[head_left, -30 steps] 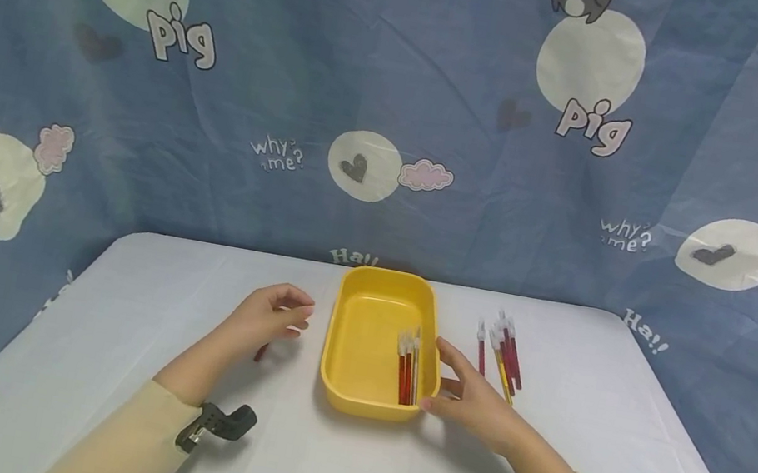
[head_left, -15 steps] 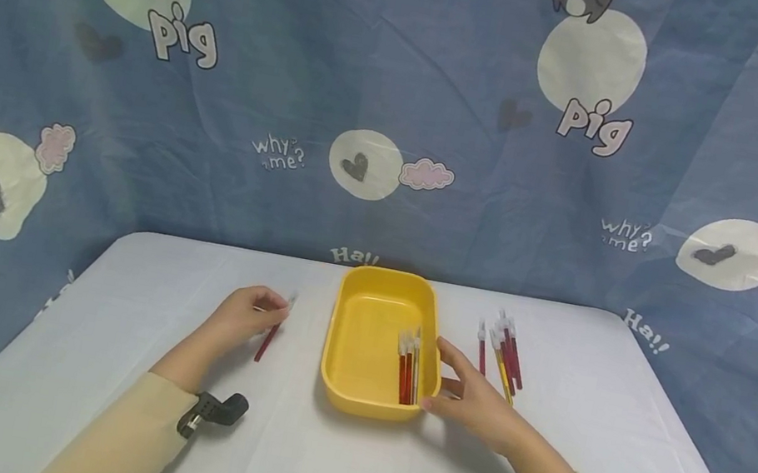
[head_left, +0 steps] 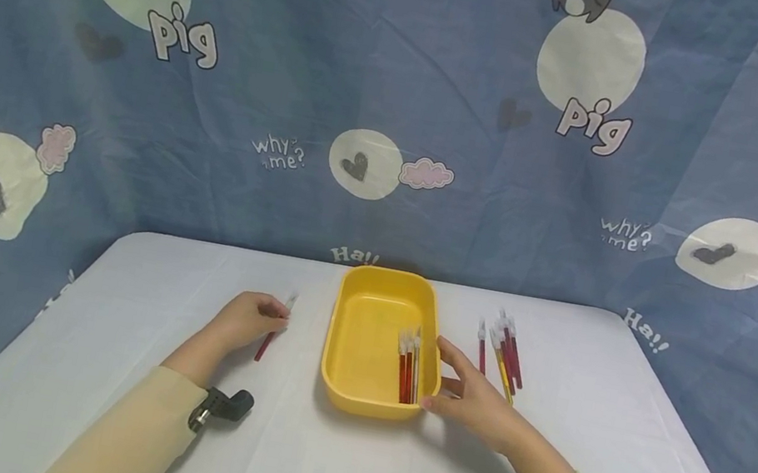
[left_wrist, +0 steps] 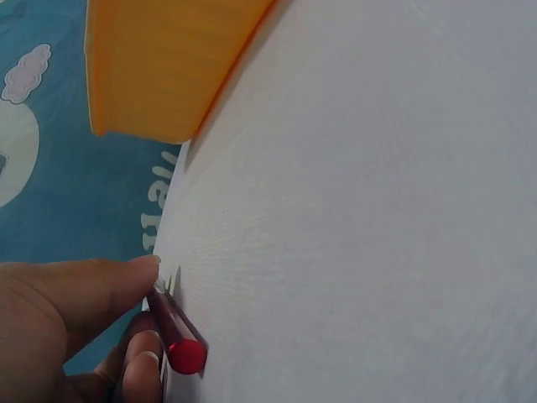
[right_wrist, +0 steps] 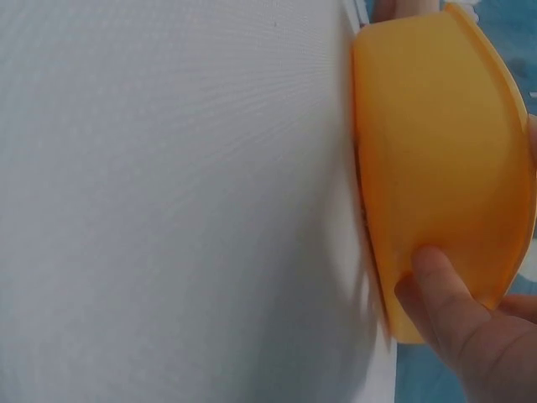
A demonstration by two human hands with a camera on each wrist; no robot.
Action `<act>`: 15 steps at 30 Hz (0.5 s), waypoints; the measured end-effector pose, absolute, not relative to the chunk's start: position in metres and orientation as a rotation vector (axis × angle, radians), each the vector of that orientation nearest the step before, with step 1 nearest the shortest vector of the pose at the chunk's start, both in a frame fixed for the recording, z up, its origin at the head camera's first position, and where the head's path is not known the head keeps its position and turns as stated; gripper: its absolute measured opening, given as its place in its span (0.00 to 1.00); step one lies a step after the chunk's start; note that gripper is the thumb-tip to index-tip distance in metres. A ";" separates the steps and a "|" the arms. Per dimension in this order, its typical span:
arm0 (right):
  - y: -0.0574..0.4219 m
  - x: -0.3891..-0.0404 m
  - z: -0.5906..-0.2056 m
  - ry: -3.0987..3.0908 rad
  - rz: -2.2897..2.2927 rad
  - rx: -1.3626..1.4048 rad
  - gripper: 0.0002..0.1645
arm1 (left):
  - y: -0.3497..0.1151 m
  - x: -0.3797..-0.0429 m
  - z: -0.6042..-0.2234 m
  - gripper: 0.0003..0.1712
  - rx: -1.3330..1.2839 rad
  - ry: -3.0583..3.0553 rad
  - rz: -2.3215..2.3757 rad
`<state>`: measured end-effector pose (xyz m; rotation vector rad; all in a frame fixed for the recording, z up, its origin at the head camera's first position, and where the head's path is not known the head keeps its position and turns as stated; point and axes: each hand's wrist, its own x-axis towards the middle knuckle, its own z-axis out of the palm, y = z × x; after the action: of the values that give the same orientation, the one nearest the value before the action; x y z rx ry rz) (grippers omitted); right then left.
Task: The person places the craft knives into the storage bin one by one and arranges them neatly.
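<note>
In the head view my left hand (head_left: 250, 322) is at a red pen (head_left: 266, 343) with a clear cap, left of the yellow tray (head_left: 350, 402). The left wrist view has the thumb and fingertips pinching the pen (left_wrist: 176, 336), its round red end towards the camera, close over the white cloth. My right hand (head_left: 475, 401) holds the tray at its near right corner, thumb at the front and fingers along the right side. Seen from the right wrist, fingertips press the tray's outer wall (right_wrist: 436, 151). Inside the tray lie several capped pens (head_left: 407, 377), red ones and a pale one.
Right of the tray, behind my right hand, lies a loose group of capped pens (head_left: 508, 357), mostly dark red with a yellow one. A white cloth (head_left: 322, 472) covers the table. A blue printed curtain (head_left: 405, 89) hangs along its back edge.
My left hand has moved left and down from beside the tray onto the red pen and now pinches it. My right hand and the tray have stayed in place.
</note>
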<state>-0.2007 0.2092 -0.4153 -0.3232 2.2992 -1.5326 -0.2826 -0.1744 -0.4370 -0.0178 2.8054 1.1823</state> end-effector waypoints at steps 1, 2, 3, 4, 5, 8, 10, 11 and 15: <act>0.209 -0.201 -0.415 2.298 -1.535 -0.323 0.59 | -0.175 -0.283 -0.437 0.12 -0.019 2.809 1.185; 0.210 -0.201 -0.415 2.296 -1.535 -0.331 0.59 | -0.175 -0.283 -0.438 0.12 -0.019 2.811 1.188; 0.210 -0.201 -0.415 2.293 -1.539 -0.331 0.59 | -0.176 -0.283 -0.438 0.12 -0.021 2.813 1.191; 0.210 -0.201 -0.415 2.290 -1.541 -0.329 0.59 | -0.176 -0.284 -0.438 0.12 -0.021 2.814 1.195; 0.210 -0.201 -0.415 2.290 -1.540 -0.326 0.59 | -0.177 -0.284 -0.439 0.12 -0.028 2.812 1.199; 0.209 -0.201 -0.415 2.283 -1.548 -0.331 0.59 | -0.178 -0.284 -0.439 0.13 -0.045 2.808 1.202; 0.209 -0.201 -0.415 2.288 -1.549 -0.323 0.58 | -0.179 -0.284 -0.439 0.14 -0.051 2.805 1.195; 0.208 -0.201 -0.415 2.289 -1.550 -0.322 0.58 | -0.179 -0.284 -0.438 0.14 -0.060 2.801 1.189; 0.208 -0.201 -0.415 2.289 -1.553 -0.316 0.58 | -0.178 -0.283 -0.435 0.17 -0.061 2.797 1.167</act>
<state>-0.2009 0.2079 -0.4145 -0.3159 2.2893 -1.5526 -0.2833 -0.1777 -0.4351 -0.0612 2.7967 1.1674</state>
